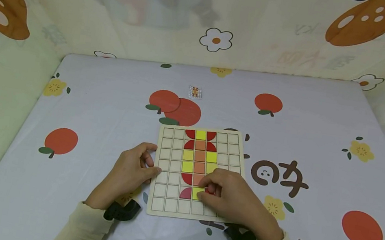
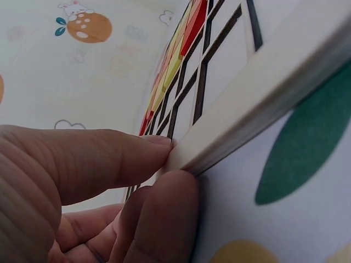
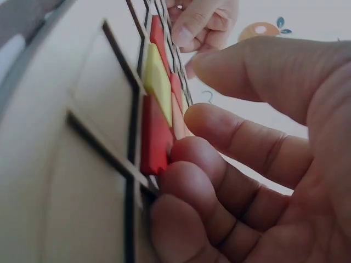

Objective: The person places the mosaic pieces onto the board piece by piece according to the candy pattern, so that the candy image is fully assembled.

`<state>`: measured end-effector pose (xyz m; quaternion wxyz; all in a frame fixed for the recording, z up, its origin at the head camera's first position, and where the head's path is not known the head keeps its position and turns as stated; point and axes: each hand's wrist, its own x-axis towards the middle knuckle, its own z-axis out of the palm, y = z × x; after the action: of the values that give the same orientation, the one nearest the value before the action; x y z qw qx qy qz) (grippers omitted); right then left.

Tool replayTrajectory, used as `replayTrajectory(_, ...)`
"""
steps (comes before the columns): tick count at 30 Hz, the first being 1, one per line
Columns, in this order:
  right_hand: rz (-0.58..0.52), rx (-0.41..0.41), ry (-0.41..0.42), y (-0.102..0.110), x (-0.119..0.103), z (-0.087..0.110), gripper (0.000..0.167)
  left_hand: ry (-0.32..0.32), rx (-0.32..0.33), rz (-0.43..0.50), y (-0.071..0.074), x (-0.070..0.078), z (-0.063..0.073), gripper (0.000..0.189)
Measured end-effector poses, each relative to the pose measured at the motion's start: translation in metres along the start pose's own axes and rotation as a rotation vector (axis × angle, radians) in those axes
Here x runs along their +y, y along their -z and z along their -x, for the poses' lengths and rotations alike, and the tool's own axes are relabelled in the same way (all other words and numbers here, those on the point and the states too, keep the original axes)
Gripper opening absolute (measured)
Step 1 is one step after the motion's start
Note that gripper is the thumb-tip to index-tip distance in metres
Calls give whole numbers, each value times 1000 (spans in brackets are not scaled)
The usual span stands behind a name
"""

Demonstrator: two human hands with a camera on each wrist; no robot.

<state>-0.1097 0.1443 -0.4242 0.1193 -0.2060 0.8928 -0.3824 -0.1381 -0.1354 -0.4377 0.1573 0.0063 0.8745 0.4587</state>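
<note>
A wooden grid board lies on the table, with coloured tiles down its middle columns. An orange run is flanked by yellow squares and red curved pieces. At the board's left edge, my left hand pinches the rim, thumb on top and fingers against the side. My right hand hovers low over the lower tiles. Its thumb and index fingertip stand apart over a yellow tile, nothing between them. The other fingers curl loosely beside a red tile, partly hidden in the head view.
A small printed card with a grid pattern lies beyond the board. The white tablecloth carries printed apples, flowers and brown lettering. A patterned curtain closes off the far side, and black straps circle both wrists.
</note>
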Motion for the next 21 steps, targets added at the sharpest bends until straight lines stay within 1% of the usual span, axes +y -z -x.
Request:
replayTrajectory(3,-37,27,-22,4,3,2,11,-2,-1,-2,0,0,0,58)
replayTrajectory(7,-42,93,-50,11,9,2,14,3,0,-6,0,1,-1,58)
replayTrajectory(11,-32,152,-50,15,13,2,16,3,4,-3,0,1,-1,57)
replayTrajectory(14,-15,195,-45,16,15,1,19,-16,10,-6,0,1,-1,56)
replayTrajectory(17,11,239,-40,18,17,1,25,-55,51,-27,1,1,-1,52)
replayTrajectory(21,42,281,-22,22,21,0,31,-122,156,-27,2,0,-1,46)
